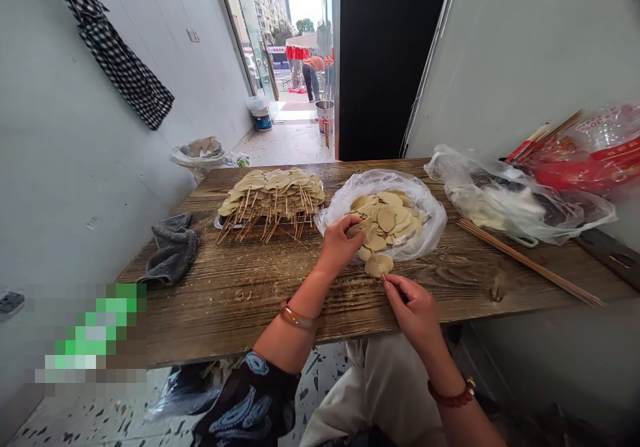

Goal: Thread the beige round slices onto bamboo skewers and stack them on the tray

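Observation:
Pinched in my right hand (413,307) is a thin wooden skewer (383,276), pointing away from me. Round pale slices (379,265), perhaps potato, are threaded on it. My left hand (341,243) has its fingers closed on another pale slice (361,228) at the skewer's far end; the skewer's tip is hard to make out. Just beyond both hands lies an open clear plastic bag (434,223) with a heap of loose slices (393,219). Left of it, finished-looking skewers of slices (275,197) are stacked on a tray (219,222), sticks toward me.
A bundle of bare skewers (530,260) lies on the wooden table (240,300) at right, by plastic bags (520,200) and a red package (590,160). A dark grey cloth (173,250) lies at left. Beyond the table, a person (313,77) bends outside the doorway.

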Tool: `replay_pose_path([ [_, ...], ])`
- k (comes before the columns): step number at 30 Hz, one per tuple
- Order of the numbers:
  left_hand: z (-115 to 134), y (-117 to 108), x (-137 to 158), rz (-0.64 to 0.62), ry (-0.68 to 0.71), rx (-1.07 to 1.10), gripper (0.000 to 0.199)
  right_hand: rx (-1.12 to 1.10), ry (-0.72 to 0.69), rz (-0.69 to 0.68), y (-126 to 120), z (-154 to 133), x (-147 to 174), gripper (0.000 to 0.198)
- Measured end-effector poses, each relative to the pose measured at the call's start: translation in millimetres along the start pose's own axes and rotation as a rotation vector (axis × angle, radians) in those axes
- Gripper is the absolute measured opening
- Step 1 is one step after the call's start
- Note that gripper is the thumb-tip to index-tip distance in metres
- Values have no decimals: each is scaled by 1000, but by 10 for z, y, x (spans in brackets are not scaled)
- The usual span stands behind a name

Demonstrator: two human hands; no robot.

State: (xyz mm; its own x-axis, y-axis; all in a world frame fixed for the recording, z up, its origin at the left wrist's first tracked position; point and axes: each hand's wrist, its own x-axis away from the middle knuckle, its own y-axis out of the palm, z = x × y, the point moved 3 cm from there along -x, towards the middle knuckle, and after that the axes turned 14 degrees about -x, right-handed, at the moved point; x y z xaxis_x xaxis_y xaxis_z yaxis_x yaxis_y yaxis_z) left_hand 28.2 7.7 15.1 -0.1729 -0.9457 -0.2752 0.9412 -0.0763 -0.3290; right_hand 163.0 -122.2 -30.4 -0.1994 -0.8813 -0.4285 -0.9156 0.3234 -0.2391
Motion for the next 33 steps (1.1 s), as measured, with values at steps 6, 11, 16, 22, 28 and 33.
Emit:
replay_pose_path([
  [6, -24, 46, 3, -69, -38, 55, 19, -10, 14, 35, 4, 21, 8, 23],
  [11, -55, 75, 23, -132, -155, 320, 27, -9, -12, 24, -11, 6, 22, 23],
  [16, -45, 83, 47, -184, -247, 510, 32, -20, -20, 6, -14, 23, 36, 22],
  [22, -28, 56, 52, -157, -283, 553, 30, -45, -8, 2, -15, 28, 42, 22],
  [28, -29, 14, 36, -170, -304, 536, 31, -51, 7, 10, -31, 33, 26, 21],
  [33, -16, -8, 38, -170, -280, 505, 27, -66, 41, 1, -26, 23, 15, 23],
])
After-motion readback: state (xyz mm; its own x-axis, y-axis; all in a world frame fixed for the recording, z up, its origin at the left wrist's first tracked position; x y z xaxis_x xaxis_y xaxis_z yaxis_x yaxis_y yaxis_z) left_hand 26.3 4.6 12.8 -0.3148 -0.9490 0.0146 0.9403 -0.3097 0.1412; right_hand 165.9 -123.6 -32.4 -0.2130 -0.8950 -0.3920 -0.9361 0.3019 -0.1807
